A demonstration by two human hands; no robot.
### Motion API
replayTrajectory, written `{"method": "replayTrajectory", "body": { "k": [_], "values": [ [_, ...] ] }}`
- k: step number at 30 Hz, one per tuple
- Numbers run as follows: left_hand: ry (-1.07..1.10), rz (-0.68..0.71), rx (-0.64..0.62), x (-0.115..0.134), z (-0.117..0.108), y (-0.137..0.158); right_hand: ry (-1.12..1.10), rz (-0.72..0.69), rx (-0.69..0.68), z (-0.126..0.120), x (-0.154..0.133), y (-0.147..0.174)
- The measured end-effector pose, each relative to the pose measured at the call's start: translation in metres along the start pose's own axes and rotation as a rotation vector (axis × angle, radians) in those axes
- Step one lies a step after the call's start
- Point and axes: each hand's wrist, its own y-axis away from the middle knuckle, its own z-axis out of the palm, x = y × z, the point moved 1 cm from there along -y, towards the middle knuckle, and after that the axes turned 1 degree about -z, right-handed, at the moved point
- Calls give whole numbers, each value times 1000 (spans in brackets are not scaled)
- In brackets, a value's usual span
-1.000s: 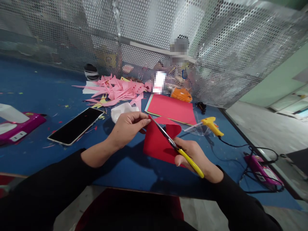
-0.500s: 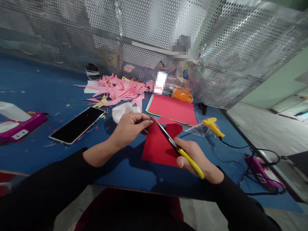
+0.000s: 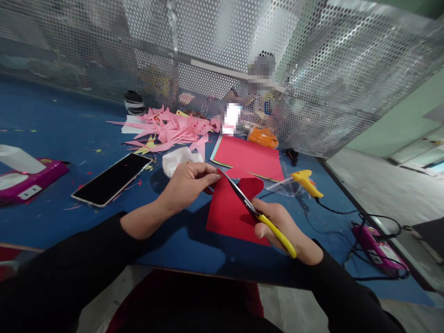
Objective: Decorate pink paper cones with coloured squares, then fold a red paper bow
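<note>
Between thumb and fingers, my left hand (image 3: pixel 192 185) pinches the upper corner of a sheet of red paper (image 3: pixel 227 215). Yellow-handled scissors (image 3: pixel 275 233) are gripped in my right hand (image 3: pixel 277 222), their blades pointing up and left across the paper toward the left fingertips. The blades look nearly closed on the paper near its top edge. A rounded, curved flap of red paper (image 3: pixel 251 186) stands out on the right side of the blades. Behind my left hand sits a crumpled white piece (image 3: pixel 180 159).
A stack of coloured paper (image 3: pixel 255 157) lies beyond, with pink paper scraps (image 3: pixel 173 127) to its left. A phone (image 3: pixel 113 178) rests at left. On the right are a yellow glue gun (image 3: pixel 307 182) and a purple power strip (image 3: pixel 379 249) with cables. Perforated metal mesh (image 3: pixel 222 37) backs the table.
The hands and scissors keep almost the same position. The red paper's lower edge has shifted very slightly right and down.
</note>
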Motion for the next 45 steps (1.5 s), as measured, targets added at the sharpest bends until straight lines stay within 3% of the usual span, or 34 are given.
{"method": "replayTrajectory", "body": {
  "k": [23,45],
  "values": [
    [-64,-12,-24,2,-6,-3,-1,-41,-48,-9,-12,-6],
    [-51,-12,-105,-2,-5,-6,-9,46,-54,-6,-8,-6]
  ]
}}
